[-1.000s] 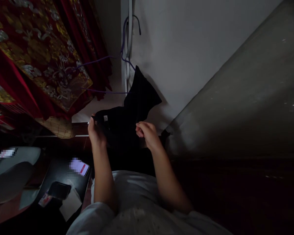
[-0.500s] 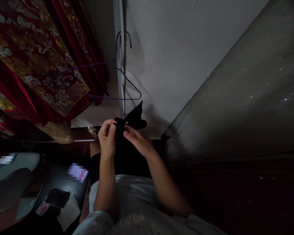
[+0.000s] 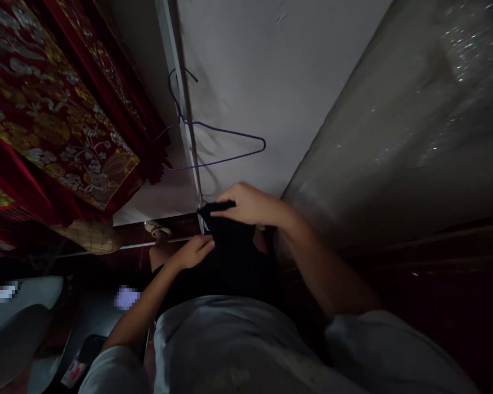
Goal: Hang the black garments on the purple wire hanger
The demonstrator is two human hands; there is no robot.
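Note:
A black cloth item (image 3: pixel 222 207) is spread between my hands over my lap; its kind is hard to tell in the dim light. My right hand (image 3: pixel 250 205) pinches its upper edge between thumb and fingers. Lower and to the left, my left hand (image 3: pixel 195 251) has its fingers closed at the left side of the black cloth. The lower part of the cloth merges with my dark shorts. Just beyond my hands hangs a thin purple hanger (image 3: pixel 230 131) with nothing on its right arm.
The hanger hooks over a pale vertical strip (image 3: pixel 175 49) on the white wall. Red embroidered cloth (image 3: pixel 66 120) hangs at left. A grey, glittery sheet-like surface (image 3: pixel 378 142) slopes along the right. At lower left are a grey chair (image 3: pixel 20 306) and a phone (image 3: pixel 126 297).
My hands have moved apart: the right up and rightward with the cloth's edge, the left downward. The black cloth is now more spread out. The hanger has turned.

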